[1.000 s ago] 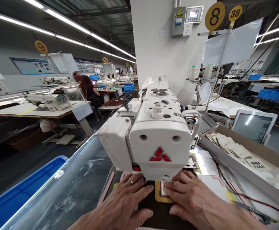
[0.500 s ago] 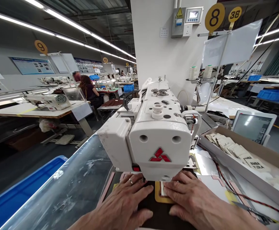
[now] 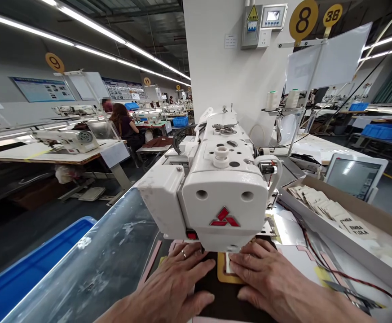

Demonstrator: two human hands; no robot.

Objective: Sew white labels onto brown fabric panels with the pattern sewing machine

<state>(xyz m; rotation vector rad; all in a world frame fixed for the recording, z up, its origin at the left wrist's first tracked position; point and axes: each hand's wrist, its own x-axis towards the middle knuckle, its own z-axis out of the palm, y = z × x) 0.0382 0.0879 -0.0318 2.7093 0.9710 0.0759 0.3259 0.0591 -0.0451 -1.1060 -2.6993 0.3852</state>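
The left hand (image 3: pixel 172 280) and right hand (image 3: pixel 270 280) lie flat on a dark brown panel (image 3: pixel 224 298), apparently leather, at the near side of the white enamelled head of an industrial sewing machine (image 3: pixel 222 193). Each grip is open, fingers spread and pressing down, clamped on nothing. The right hand's fingertips touch a narrow white strip (image 3: pixel 228 263), which sits inside a mustard-yellow rounded frame (image 3: pixel 221 271) on the panel, between both hands. A thin metal ring (image 3: pixel 183 254) circles one left finger.

On the left, a scuffed clear plastic sheet (image 3: pixel 94 269) slopes over a blue plastic crate (image 3: pixel 20 264). On the right, a shallow cardboard tray (image 3: pixel 330 220) holds overlapping cream card tags (image 3: pixel 317 207), with a twisted red-and-black cable (image 3: pixel 350 280) running along the tabletop (image 3: pixel 317 264) nearer the hands. A tablet screen (image 3: pixel 354 177) stands beyond the tray.
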